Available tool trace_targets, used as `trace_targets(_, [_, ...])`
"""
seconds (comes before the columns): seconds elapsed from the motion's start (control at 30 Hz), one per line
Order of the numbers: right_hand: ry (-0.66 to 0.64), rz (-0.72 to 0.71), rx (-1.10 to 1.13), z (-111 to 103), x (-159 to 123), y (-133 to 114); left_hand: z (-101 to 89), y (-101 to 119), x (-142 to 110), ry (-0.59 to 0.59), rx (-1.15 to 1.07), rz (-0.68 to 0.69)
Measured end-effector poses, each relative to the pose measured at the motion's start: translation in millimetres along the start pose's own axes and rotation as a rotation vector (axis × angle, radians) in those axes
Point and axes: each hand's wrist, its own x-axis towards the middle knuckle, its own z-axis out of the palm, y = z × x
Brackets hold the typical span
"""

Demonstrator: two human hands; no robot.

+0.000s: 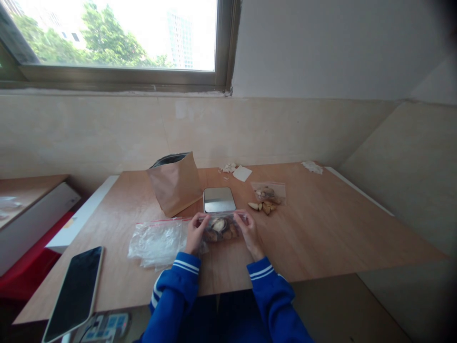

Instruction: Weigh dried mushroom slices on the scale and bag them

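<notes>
A clear zip bag (pixel 223 232) with brown and pale dried pieces inside is stretched between my two hands, its reddish zip edge at the top. My left hand (pixel 194 232) pinches the bag's upper left corner. At the upper right corner, my right hand (pixel 250 232) grips it between thumb and fingers. Just beyond the bag lies a small silver scale (pixel 219 199). A stack of flat, clear zip bags (pixel 157 242) lies beside my left hand, partly under it.
An open brown paper pouch (pixel 174 183) stands behind the stack. Right of the scale lie another filled zip bag (pixel 269 192) and loose dried pieces (pixel 266 207). White scraps (pixel 228 167) and a white card (pixel 242 173) are near the wall. A tablet (pixel 75 290) overhangs the left front edge.
</notes>
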Motion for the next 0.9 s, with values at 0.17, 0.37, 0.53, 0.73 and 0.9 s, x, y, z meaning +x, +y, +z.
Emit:
trace_targets(0.17, [-0.056,0.055,0.043,2.0,-0.8,1.2,0.1,-4.3,0.2,0.016,0.069,0.040])
trace_targets(0.37, [-0.056,0.042,0.039,3.3,-0.9,4.0,-0.6,-8.3,0.8,0.035,0.201,0.129])
trace_targets(0.53, [-0.034,0.040,0.016,3.5,-0.6,5.5,-0.2,-7.5,0.2,0.053,0.170,0.098])
trace_targets(0.73, [0.007,0.012,-0.012,4.1,-0.3,6.3,0.5,-1.7,-1.4,0.002,0.105,0.087])
trace_targets(0.9, [-0.016,0.002,0.001,4.3,-0.9,4.5,0.5,-0.2,-1.2,-0.046,0.069,0.047])
